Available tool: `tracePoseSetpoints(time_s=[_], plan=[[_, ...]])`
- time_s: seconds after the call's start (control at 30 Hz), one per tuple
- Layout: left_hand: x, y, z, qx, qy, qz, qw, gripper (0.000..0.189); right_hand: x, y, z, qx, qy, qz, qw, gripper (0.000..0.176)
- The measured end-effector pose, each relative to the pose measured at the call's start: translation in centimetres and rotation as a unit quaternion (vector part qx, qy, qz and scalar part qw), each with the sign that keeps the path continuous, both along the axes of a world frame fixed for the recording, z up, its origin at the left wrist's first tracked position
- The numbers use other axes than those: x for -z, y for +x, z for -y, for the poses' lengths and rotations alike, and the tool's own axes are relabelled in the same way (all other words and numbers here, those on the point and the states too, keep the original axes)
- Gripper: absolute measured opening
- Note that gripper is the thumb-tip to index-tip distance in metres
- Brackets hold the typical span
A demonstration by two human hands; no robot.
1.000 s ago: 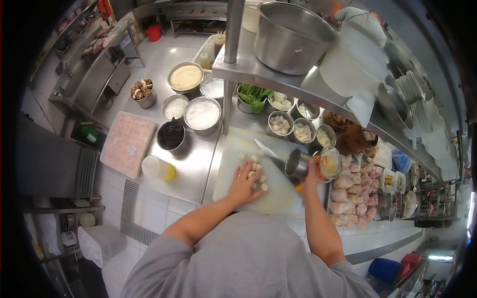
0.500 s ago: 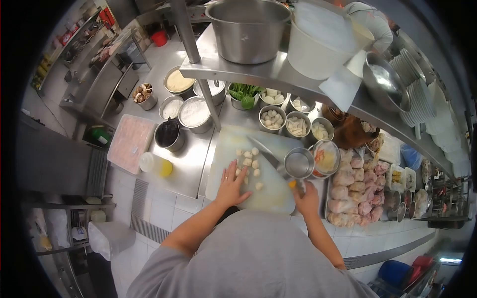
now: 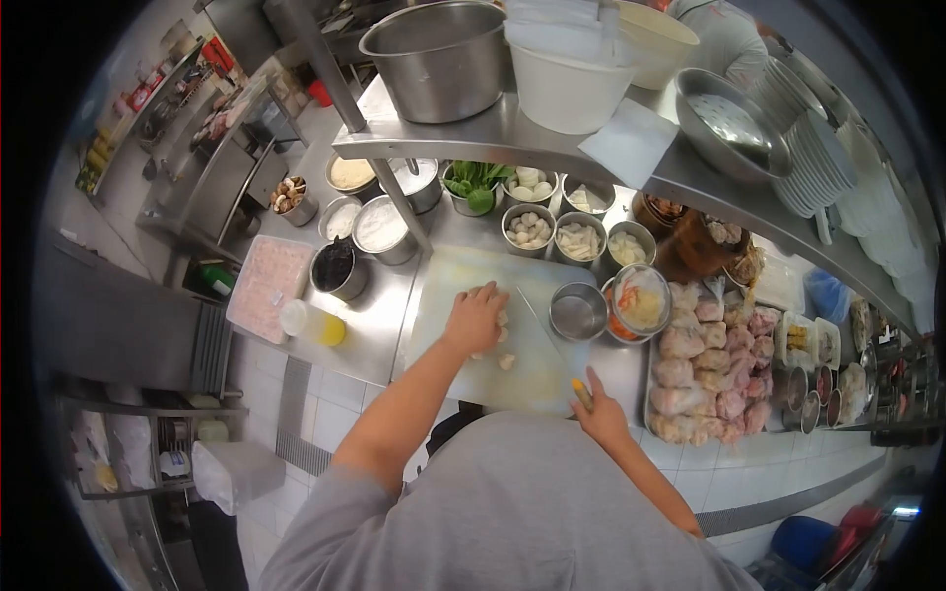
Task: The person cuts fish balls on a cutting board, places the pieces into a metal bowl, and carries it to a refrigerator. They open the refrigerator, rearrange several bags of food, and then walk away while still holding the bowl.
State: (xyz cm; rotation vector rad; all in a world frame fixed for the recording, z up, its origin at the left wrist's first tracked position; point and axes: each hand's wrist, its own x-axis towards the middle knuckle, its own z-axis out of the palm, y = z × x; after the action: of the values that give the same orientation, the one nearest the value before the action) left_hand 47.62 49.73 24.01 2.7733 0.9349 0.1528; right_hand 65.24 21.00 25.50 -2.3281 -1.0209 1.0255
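Observation:
On the pale cutting board [image 3: 443,364] lie several small, pale, roundish food pieces [image 3: 506,361]. My left hand [image 3: 476,317] is palm down over the upper-left pieces, its fingers lightly bent and hiding some of them. In my right hand [image 3: 603,419], near the board's lower right corner, is a knife [image 3: 544,327] with a yellow handle. Its blade points up and left across the board, right of the pieces. An empty steel bowl [image 3: 578,312] sits by the board's right edge, beside a container of shredded white and orange food [image 3: 641,300].
Behind the board stand steel pots of pale pieces [image 3: 529,229] and green leaves [image 3: 475,182]. A low steel shelf [image 3: 453,148] crosses above them. Wrapped meat portions [image 3: 709,364] fill a tray at right. A squeeze bottle [image 3: 313,323] stands left. A co-worker [image 3: 724,39] is beyond the shelf.
My left hand has moved up and slightly right over the pieces, its fingers less spread. The knife's handle end has swung down, its blade now steeper. The view has shifted slightly.

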Motion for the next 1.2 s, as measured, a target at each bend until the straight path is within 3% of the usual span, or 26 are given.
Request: tracePoseSetpoints(time_s=[0.03, 0.07, 0.13, 0.27, 0.37, 0.47, 0.63, 0.77, 0.83, 0.87, 0.93, 1.03, 1.2], plan=[[-1.7, 0.7, -0.6, 0.035, -0.038, -0.081, 0.995, 0.06, 1.5, 0.3, 0.7, -0.029, 0.048, 0.019, 0.998, 0.054], [-2.5, 1.4, -1.2, 0.037, -0.038, -0.08, 0.995, 0.06, 2.3, 0.5, 1.1, -0.06, 0.095, 0.04, 0.993, 0.052], [-3.6, 2.3, -2.0, 0.091, -0.023, -0.189, 0.978, 0.033, 1.6, 0.6, 1.0, -0.062, 0.074, 0.044, 0.994, 0.051], [-1.1, 2.6, -3.1, 0.143, -0.002, -0.159, 0.977, 0.023, 1.8, 0.6, 1.4, -0.051, 0.072, 0.054, 0.995, 0.052], [-0.3, 3.2, -3.1, 0.17, 0.023, -0.131, 0.976, 0.024, 2.6, 0.3, 2.1, -0.042, 0.064, 0.044, 0.996, 0.053], [-1.6, 3.9, -2.2, 0.153, -0.008, -0.179, 0.972, 0.026, 3.6, 0.1, 2.9, -0.033, 0.074, 0.029, 0.996, 0.053], [-0.5, 4.9, -0.3, 0.103, -0.103, -0.078, 0.986, 0.034, 4.2, -0.3, 3.3, -0.015, 0.101, -0.012, 0.995, 0.056], [2.1, 5.0, 3.6, 0.066, -0.105, -0.015, 0.992, 0.036, 4.7, -0.5, 3.5, -0.021, 0.128, -0.007, 0.991, 0.06], [2.8, 4.4, 5.2, 0.029, -0.065, 0.098, 0.993, 0.054, 4.7, -0.6, 3.3, -0.023, 0.125, -0.002, 0.992, 0.059], [2.7, 4.2, 6.0, 0.029, -0.067, 0.098, 0.992, 0.054, 4.8, -0.6, 3.3, -0.025, 0.121, 0.004, 0.992, 0.059], [2.5, 3.9, 7.5, -0.054, -0.088, 0.198, 0.975, 0.067, 5.2, -0.7, 3.4, -0.028, 0.122, 0.007, 0.992, 0.06], [3.7, 3.4, 8.0, -0.06, -0.172, 0.221, 0.958, 0.077, 4.2, -0.8, 2.8, -0.02, 0.111, -0.011, 0.994, 0.058], [3.8, 3.5, 7.8, -0.053, -0.2, 0.244, 0.947, 0.07, 3.0, -0.6, 2.5, -0.023, 0.095, 0.001, 0.995, 0.056]])
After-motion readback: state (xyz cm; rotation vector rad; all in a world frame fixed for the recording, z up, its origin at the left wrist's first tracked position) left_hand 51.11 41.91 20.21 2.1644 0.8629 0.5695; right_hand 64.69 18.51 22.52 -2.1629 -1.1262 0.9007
